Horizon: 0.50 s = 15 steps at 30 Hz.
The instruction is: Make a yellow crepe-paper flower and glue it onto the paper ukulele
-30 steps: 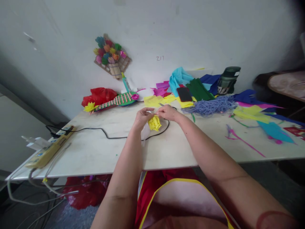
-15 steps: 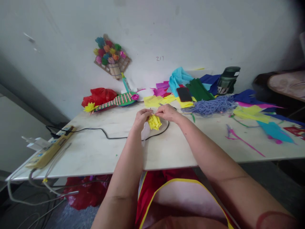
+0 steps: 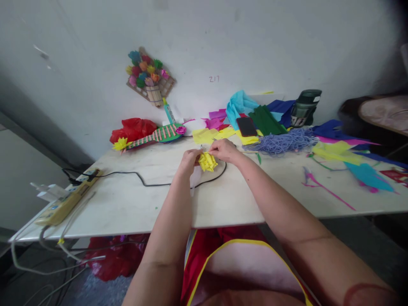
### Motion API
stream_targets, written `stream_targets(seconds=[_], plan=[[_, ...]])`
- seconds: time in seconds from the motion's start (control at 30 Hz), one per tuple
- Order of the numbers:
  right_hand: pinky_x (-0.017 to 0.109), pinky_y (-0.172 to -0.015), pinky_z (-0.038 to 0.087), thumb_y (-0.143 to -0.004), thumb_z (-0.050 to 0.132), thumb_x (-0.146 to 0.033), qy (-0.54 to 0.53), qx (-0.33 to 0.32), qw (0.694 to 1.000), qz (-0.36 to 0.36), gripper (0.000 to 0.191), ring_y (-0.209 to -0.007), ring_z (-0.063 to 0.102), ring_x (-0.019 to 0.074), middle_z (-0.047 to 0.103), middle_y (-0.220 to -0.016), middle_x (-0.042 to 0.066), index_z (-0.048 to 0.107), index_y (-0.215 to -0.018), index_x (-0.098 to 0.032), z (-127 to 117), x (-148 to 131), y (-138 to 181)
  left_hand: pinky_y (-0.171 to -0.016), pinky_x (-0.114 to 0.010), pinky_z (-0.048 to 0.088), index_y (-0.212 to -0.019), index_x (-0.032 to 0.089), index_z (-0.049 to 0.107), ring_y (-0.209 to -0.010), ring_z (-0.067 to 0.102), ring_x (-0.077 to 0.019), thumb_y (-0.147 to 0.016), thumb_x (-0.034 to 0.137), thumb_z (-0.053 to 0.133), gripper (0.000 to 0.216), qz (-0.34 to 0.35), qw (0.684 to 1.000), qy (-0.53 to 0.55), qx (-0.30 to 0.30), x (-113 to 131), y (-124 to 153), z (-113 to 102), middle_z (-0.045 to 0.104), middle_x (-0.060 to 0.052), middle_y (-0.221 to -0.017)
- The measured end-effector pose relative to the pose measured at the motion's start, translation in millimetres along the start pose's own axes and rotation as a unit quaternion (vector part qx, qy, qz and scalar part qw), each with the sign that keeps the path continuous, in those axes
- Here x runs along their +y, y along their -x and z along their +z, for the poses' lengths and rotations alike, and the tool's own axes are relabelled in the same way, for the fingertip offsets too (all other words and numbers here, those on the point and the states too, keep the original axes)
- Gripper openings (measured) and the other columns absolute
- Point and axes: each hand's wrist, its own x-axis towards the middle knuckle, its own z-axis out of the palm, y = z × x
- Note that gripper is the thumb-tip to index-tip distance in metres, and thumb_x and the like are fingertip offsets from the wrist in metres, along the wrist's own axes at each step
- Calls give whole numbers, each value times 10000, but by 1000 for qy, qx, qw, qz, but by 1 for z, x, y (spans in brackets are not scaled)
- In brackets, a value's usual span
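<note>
A yellow paper flower (image 3: 208, 162) with many folded petals is between my two hands, over the middle of the table. My left hand (image 3: 190, 159) grips its left side, fingers closed. At its upper right edge, my right hand (image 3: 222, 148) pinches the flower with fingertips together. A small pale tip shows just above the flower between the hands; I cannot make out what it is. Below my left hand lies something whitish and translucent, partly hidden by the wrist. A black cable (image 3: 153, 184) loops around under the hands.
A power strip (image 3: 68, 199) lies at the left edge. Behind stand a green lute-shaped craft (image 3: 167, 132) and a red bag (image 3: 134, 129). To the right are a phone (image 3: 246, 126), purple-blue yarn (image 3: 283, 141), coloured paper sheets (image 3: 267, 119) and a dark bottle (image 3: 304, 108).
The yellow flower has turned slightly and risen a little between the fingers. My left fingers have shifted down along its side, while my right hand has barely moved.
</note>
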Motion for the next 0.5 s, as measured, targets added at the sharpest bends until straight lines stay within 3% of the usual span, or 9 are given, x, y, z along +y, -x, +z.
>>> stream_targets(seconds=[0.5], plan=[[223,-592,363,-715,622,-189,-51,5,999,7,108,-705,592,131,714,-784,23,726,-735,-173,-1,3,1,-505,-229,393,-542,149,501,-490,481,-87,-529,352,731,307,18,1000,2,-14,2,4,1,497,16,-506]])
